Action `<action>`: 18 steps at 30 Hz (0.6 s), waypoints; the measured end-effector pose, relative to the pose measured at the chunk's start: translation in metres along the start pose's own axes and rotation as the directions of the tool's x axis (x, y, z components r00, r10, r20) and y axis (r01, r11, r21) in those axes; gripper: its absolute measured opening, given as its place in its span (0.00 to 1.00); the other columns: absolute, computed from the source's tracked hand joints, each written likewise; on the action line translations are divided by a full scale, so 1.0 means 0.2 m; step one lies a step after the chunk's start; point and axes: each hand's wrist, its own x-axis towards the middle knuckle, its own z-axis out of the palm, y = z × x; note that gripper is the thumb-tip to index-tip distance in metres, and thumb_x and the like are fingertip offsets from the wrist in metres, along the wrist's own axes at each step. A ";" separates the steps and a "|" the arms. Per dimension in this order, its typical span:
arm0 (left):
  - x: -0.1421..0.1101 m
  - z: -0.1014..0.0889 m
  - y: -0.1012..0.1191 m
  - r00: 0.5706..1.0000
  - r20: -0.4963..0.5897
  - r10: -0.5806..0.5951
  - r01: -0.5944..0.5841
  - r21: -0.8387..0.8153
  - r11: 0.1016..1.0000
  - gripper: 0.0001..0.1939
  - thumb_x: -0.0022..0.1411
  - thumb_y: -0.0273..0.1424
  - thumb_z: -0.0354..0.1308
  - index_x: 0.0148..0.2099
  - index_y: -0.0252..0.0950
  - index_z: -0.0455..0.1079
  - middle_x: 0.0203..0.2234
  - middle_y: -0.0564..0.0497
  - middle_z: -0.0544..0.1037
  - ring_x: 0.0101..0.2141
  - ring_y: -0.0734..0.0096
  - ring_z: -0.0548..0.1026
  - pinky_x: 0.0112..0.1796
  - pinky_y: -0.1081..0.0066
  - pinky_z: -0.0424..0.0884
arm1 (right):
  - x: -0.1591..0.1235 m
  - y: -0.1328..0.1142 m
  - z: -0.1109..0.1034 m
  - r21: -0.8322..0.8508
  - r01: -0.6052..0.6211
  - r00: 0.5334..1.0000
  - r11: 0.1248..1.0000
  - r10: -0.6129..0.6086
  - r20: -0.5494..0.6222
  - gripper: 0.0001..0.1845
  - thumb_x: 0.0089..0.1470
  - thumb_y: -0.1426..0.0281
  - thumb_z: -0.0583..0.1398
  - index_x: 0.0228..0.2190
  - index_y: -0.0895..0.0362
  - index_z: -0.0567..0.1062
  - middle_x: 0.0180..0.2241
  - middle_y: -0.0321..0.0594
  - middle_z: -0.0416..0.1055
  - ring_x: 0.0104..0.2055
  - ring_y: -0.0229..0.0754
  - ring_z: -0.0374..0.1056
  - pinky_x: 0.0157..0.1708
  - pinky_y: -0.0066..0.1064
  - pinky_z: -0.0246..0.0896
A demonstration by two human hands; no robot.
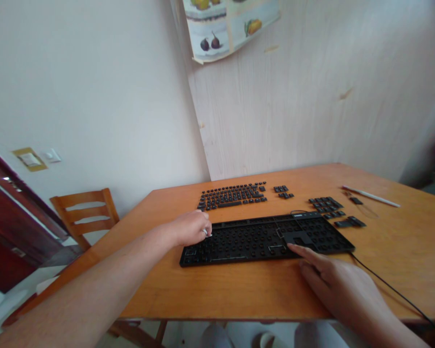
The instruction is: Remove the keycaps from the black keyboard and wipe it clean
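Note:
A black keyboard base [261,239] with its keycaps taken off lies on the wooden table [210,290]. My left hand [190,227] rests at its upper left corner, fingers curled in, a ring on one finger; what it grips, if anything, is hidden. My right hand [333,280] lies flat on the table at the keyboard's front edge, fingers stretched toward the bare key wells. Behind the keyboard, removed keycaps are laid out in rows: a main block [232,195], a small cluster [283,191] and a number-pad group [326,205].
A white stylus-like stick [371,196] and a small tool [355,200] lie at the far right. The keyboard cable [391,290] runs off the right front edge. A wooden chair [85,212] stands left of the table. Walls close behind.

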 end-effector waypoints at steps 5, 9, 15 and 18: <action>-0.05 0.01 -0.03 1.000 0.009 -0.021 0.021 0.011 1.000 0.15 0.51 0.20 0.55 0.36 0.40 0.80 0.30 0.49 0.79 0.35 0.65 0.75 0.37 0.71 0.69 | 0.00 0.04 0.03 -0.003 0.026 1.000 1.000 -0.026 0.013 0.22 0.62 0.65 0.52 0.55 0.42 0.73 0.29 0.36 0.81 0.27 0.47 0.77 0.21 0.29 0.64; -0.08 0.00 -0.04 0.999 0.026 -0.044 0.043 0.019 0.999 0.14 0.52 0.21 0.56 0.36 0.39 0.80 0.30 0.49 0.79 0.35 0.65 0.75 0.37 0.72 0.69 | 0.00 0.03 0.03 -0.025 0.020 1.000 0.999 -0.020 0.009 0.22 0.62 0.66 0.51 0.55 0.42 0.73 0.30 0.37 0.81 0.27 0.47 0.77 0.22 0.29 0.64; -0.12 -0.01 -0.07 0.995 0.051 -0.081 0.079 0.039 0.996 0.15 0.51 0.21 0.56 0.37 0.40 0.80 0.31 0.49 0.80 0.35 0.65 0.75 0.38 0.71 0.69 | 0.00 0.04 0.05 -0.027 0.015 1.000 1.000 -0.015 0.015 0.22 0.62 0.64 0.51 0.55 0.41 0.72 0.29 0.36 0.81 0.26 0.48 0.77 0.20 0.30 0.65; -0.13 -0.01 -0.08 0.994 0.062 -0.092 0.089 0.049 0.995 0.15 0.51 0.20 0.56 0.36 0.40 0.81 0.30 0.50 0.79 0.34 0.66 0.75 0.37 0.72 0.69 | 0.01 0.06 0.06 -0.015 0.028 0.999 1.000 -0.027 0.026 0.22 0.62 0.64 0.51 0.56 0.41 0.72 0.28 0.36 0.81 0.26 0.48 0.77 0.20 0.30 0.65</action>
